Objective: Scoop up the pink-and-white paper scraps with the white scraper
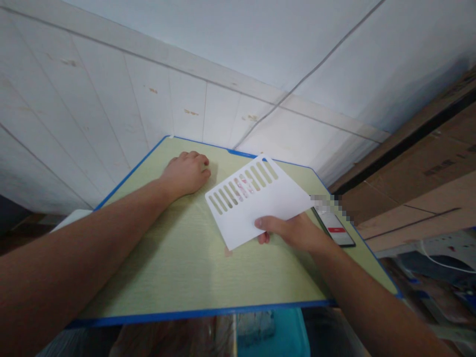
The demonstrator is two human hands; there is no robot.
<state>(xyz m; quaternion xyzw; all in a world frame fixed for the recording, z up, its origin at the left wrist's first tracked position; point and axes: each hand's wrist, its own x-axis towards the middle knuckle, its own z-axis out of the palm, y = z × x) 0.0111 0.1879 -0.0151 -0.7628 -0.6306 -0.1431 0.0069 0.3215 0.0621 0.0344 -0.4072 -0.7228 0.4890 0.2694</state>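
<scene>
My right hand (286, 231) grips a white slotted card (238, 223) by its near edge, thumb on top and fingers underneath. The card is raised and tilted over the table, with a row of several long rounded slots along its far side. Through the middle slots a pinkish patterned patch (243, 187) shows; what it belongs to is hidden. My left hand (186, 172) rests palm down on the table left of the card, apart from it. Its fingers are loosely bent and the thumb stands a little off; nothing shows in it.
The pale green table (178, 267) has a blue rim. A phone (336, 228) with a lit screen lies at the right edge, partly blurred out. A grey cable (297, 84) runs down the white wall to the far edge. Cardboard boxes (416, 193) stand right; a turquoise bin (293, 332) sits below.
</scene>
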